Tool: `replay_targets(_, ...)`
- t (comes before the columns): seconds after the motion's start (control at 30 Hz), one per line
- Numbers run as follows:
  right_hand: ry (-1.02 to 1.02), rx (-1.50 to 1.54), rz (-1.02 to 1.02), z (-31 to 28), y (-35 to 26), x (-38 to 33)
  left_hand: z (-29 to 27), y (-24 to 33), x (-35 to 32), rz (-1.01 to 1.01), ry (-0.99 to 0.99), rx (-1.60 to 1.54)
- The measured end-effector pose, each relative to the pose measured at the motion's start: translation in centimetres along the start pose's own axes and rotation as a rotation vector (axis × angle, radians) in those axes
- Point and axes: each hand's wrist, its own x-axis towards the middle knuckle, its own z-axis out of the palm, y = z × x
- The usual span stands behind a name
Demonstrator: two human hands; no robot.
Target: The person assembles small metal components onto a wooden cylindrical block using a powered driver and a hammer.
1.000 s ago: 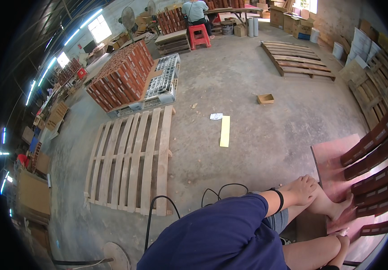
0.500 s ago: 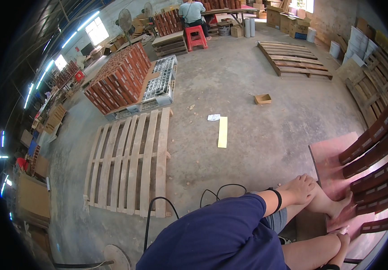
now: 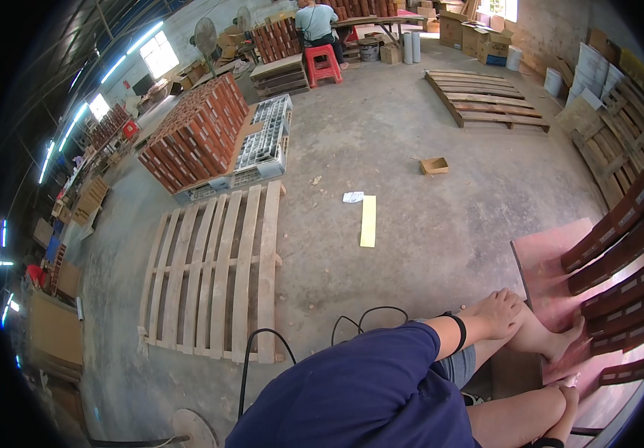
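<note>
My left hand rests flat on my knee, holding nothing; my right hand is out of view. Nearest are the dark brown wooden slats, leaning in a row on the pink board at my feet. They look stiff, light, smooth-faced; I'd grip one mid-length

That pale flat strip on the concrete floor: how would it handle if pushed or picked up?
The strip looks thin, straight and flat, so probably light and fairly stiff. Lying flat on the floor, it should slide, not roll. Material unclear.
</note>
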Motion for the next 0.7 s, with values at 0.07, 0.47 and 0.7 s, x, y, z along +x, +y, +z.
replay_targets(0.07,0.012,-0.049,-0.021,-0.2,0.5,1.0,0.1,0.0,0.0,-0.001,-0.001,0.000)
replay_targets(0.47,0.049,-0.225,-0.061,-1.7,4.0,4.1,0.0,-0.1,-0.1,-0.002,-0.001,0.022)
replay_targets(0.7,0.049,-0.308,-0.044,-2.2,7.1,4.5,0.1,0.1,-0.1,-0.004,0.018,0.033)
